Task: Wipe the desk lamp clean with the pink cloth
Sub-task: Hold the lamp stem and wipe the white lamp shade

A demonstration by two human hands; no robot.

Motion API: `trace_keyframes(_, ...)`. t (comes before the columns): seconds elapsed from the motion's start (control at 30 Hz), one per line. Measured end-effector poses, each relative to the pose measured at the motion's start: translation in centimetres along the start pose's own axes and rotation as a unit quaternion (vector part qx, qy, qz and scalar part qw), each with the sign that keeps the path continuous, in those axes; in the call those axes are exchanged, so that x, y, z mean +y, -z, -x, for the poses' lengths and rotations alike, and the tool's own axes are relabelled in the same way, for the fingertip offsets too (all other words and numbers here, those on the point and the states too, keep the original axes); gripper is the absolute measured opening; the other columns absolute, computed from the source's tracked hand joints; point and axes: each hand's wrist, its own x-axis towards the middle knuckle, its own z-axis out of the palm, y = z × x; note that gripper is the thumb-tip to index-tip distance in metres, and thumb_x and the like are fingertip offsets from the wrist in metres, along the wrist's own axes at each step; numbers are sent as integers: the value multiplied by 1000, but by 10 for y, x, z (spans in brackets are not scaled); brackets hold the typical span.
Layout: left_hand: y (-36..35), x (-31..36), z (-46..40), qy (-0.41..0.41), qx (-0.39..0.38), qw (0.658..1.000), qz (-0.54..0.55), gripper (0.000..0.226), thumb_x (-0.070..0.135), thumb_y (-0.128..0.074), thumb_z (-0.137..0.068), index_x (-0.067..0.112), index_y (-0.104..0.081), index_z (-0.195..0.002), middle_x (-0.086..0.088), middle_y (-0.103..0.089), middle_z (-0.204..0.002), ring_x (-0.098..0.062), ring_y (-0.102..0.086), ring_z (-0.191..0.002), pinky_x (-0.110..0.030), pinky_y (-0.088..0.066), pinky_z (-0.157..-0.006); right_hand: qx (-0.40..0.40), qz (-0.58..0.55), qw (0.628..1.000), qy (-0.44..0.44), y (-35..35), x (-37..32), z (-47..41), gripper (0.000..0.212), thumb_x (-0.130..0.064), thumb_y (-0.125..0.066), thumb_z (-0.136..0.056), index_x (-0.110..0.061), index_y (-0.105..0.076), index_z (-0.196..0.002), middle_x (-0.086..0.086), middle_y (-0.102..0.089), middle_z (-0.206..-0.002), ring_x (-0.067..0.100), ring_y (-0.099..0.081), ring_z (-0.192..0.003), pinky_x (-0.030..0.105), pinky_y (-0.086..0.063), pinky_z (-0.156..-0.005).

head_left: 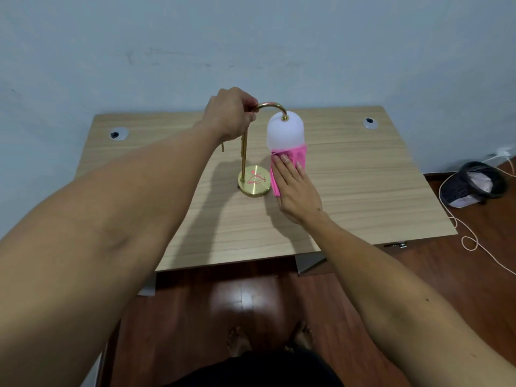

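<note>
A desk lamp stands upright on the wooden desk point(363, 191): a round brass base point(255, 187), a thin brass stem that arches over at the top, and a white frosted shade point(284, 132) hanging from the arch. My left hand point(230, 114) is closed around the top of the stem, beside the arch. My right hand point(296, 188) lies flat, fingers together, pressing the pink cloth point(298, 156) against the lower part of the shade. The cloth wraps the shade's bottom and hangs down past my fingers.
Two round cable grommets point(119, 134) point(370, 122) sit in the desk's back corners. The wall is right behind the desk. On the floor at the right are a dark mesh bin point(474, 184) and a loose pale cord point(472, 241). My bare feet show below the desk's front edge.
</note>
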Motion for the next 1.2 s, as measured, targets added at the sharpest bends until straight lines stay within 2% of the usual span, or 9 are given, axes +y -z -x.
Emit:
trace_keyframes(0.1,-1,-1,0,1,0,1000,2,20,27,-69,-92,29,-78,-110,3,-78,-110,-26,-69,-107,-37,-53,-98,-8,-220,960,-174,2,-1,5,48,-22,-49,-102,-8,-54,-148,18,-57,-149,31,-49,-143,45,-41,-118)
trace_keyframes(0.23,-1,-1,0,1,1,1000,4,20,27,-69,-93,29,-78,-110,2,-77,-110,-26,-68,-107,-38,-52,-99,54,-535,623,-568,17,13,-16,38,-33,-43,-97,-14,-69,-77,16,-75,-90,38,-72,-88,45,-59,-92)
trace_keyframes(0.3,-2,-1,-1,-3,1,1000,-1,19,27,-69,-93,29,-78,-110,2,-78,-110,-26,-68,-108,-36,-52,-97,97,-570,549,-603,30,21,-26,34,-36,-45,-97,-15,-65,-78,17,-74,-92,33,-71,-79,47,-61,-88)
trace_keyframes(0.43,-3,-2,-2,-1,4,1000,-2,22,29,-69,-93,30,-78,-113,4,-77,-115,-24,-67,-111,-30,-47,-92,207,-607,611,-464,70,9,-51,41,-44,-42,-104,-24,-69,-126,0,-70,-128,19,-72,-88,32,-62,-71)
trace_keyframes(0.63,-1,-3,-3,-3,-1,1000,-6,19,28,-70,-93,29,-78,-109,4,-78,-111,-24,-68,-107,-32,-50,-92,168,-410,868,-224,50,-37,-60,62,-34,-31,-113,-14,-9,-168,1,-1,-176,12,8,-162,42,1,-132)
trace_keyframes(0.77,-1,-3,-2,-7,-6,1000,-8,17,27,-69,-93,26,-79,-106,1,-78,-108,-27,-68,-106,-40,-53,-98,181,-441,844,-247,25,-45,-45,70,-30,-34,-113,-13,6,-167,4,16,-175,21,12,-162,47,-2,-132)
trace_keyframes(0.87,-1,-3,-3,-6,-6,1000,-8,17,26,-69,-92,26,-79,-106,1,-78,-108,-28,-68,-106,-40,-53,-97,148,-491,809,-289,19,-38,-36,65,-40,-33,-113,-35,2,-167,-6,-4,-175,34,-47,-146,59,-51,-106)
trace_keyframes(1.03,0,-3,-3,-3,-5,1000,-2,19,26,-69,-92,28,-78,-109,2,-78,-111,-27,-68,-108,-38,-52,-98,168,-629,494,-576,49,3,-55,46,-42,-40,-106,-9,-67,-89,9,-70,-88,36,-74,-98,40,-59,-81)
trace_keyframes(1.2,-1,-4,-4,6,-4,1000,4,20,27,-69,-92,29,-78,-110,3,-77,-112,-26,-68,-108,-36,-52,-98,224,-593,633,-445,84,0,-90,51,-63,-36,-104,-34,-65,-134,-8,-68,-127,21,-69,-112,32,-56,-81)
